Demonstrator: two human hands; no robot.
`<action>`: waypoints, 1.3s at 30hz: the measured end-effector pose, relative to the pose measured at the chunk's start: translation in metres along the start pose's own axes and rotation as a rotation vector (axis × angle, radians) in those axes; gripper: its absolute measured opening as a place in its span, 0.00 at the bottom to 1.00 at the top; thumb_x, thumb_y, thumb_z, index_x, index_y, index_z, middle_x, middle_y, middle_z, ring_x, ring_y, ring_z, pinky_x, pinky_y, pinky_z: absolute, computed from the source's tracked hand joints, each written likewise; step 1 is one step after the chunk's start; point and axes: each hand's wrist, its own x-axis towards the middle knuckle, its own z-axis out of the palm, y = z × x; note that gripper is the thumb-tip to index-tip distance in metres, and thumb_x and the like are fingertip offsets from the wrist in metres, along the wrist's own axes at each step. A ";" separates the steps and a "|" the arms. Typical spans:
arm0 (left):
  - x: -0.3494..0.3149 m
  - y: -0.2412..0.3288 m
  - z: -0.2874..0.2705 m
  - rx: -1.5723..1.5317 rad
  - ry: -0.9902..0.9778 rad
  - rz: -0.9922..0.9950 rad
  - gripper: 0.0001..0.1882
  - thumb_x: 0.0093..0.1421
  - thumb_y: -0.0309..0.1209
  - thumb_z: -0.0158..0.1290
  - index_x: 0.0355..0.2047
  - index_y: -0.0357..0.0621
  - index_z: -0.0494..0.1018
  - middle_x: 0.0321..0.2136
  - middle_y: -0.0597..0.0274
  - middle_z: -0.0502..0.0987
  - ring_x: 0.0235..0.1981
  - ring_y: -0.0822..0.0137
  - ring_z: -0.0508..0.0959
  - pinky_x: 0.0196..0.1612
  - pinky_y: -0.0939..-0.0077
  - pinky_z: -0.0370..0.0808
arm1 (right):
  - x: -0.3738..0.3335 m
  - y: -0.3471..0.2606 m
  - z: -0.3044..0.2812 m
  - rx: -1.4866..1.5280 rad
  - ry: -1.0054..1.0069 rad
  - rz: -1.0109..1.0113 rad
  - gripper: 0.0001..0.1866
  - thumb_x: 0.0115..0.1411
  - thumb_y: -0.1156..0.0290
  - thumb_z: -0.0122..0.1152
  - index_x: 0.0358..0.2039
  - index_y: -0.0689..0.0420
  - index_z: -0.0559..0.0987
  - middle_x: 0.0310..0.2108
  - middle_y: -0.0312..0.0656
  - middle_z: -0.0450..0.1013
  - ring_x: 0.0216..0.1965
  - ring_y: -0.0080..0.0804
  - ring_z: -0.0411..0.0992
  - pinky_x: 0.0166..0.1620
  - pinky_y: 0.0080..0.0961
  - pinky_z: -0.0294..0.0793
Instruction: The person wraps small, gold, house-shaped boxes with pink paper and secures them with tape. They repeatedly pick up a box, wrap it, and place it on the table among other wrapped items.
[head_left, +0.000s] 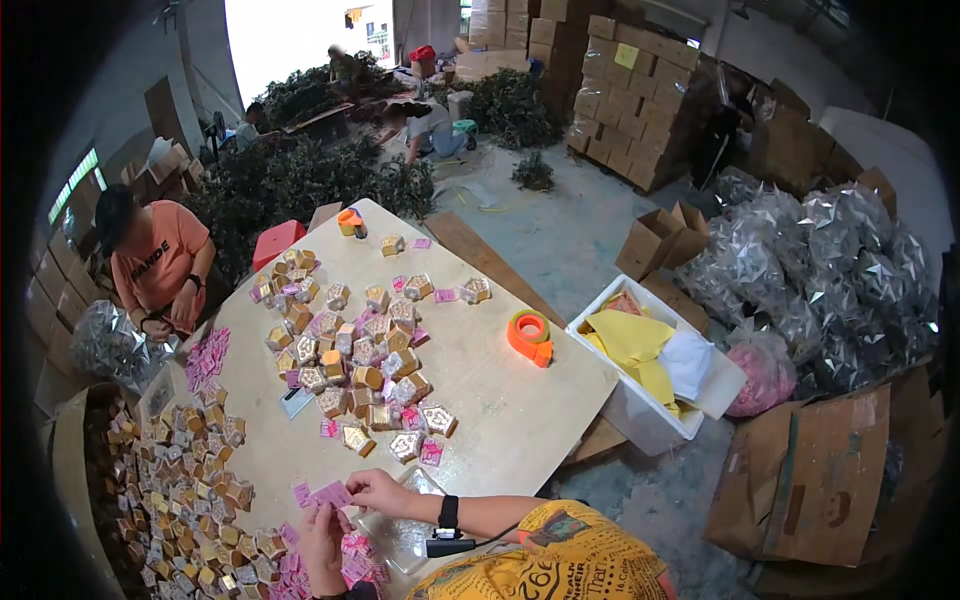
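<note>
Where the left hand [321, 543] overlaps it, the pink slip [331, 494] is hidden.

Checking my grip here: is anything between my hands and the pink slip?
Nothing visible stands between them: the right hand pinches the pink slip near its right end, and the left hand is at its lower edge.

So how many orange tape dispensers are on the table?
2: the far dispenser at the table's far end, and the nearer dispenser by its right edge. Others could be hidden.
</note>
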 end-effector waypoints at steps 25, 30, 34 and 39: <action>0.004 -0.006 -0.002 -0.323 0.261 -0.307 0.17 0.66 0.44 0.46 0.25 0.48 0.66 0.14 0.70 0.67 0.10 0.78 0.59 0.15 0.82 0.55 | -0.002 0.000 0.011 0.405 -0.092 0.167 0.03 0.56 0.75 0.63 0.31 0.56 0.78 0.23 0.30 0.73 0.22 0.14 0.69 0.23 0.11 0.63; 0.007 -0.010 -0.006 -0.329 0.232 -0.317 0.18 0.67 0.45 0.46 0.23 0.50 0.65 0.12 0.72 0.64 0.10 0.78 0.57 0.14 0.82 0.53 | -0.004 -0.004 0.010 0.454 -0.113 0.154 0.02 0.56 0.75 0.63 0.31 0.56 0.78 0.22 0.30 0.73 0.22 0.14 0.69 0.23 0.12 0.63; 0.008 -0.014 -0.010 -0.338 0.199 -0.320 0.18 0.67 0.45 0.45 0.24 0.51 0.64 0.11 0.73 0.62 0.09 0.78 0.56 0.14 0.83 0.53 | -0.006 -0.006 0.009 0.471 -0.114 0.165 0.02 0.56 0.75 0.63 0.31 0.56 0.78 0.22 0.30 0.73 0.21 0.15 0.69 0.24 0.13 0.63; 0.007 -0.013 -0.009 -0.318 0.216 -0.323 0.17 0.67 0.45 0.45 0.24 0.50 0.64 0.11 0.73 0.61 0.09 0.78 0.55 0.13 0.82 0.52 | -0.006 -0.007 0.009 0.465 -0.120 0.171 0.03 0.56 0.75 0.63 0.31 0.56 0.78 0.22 0.30 0.73 0.21 0.15 0.69 0.24 0.13 0.63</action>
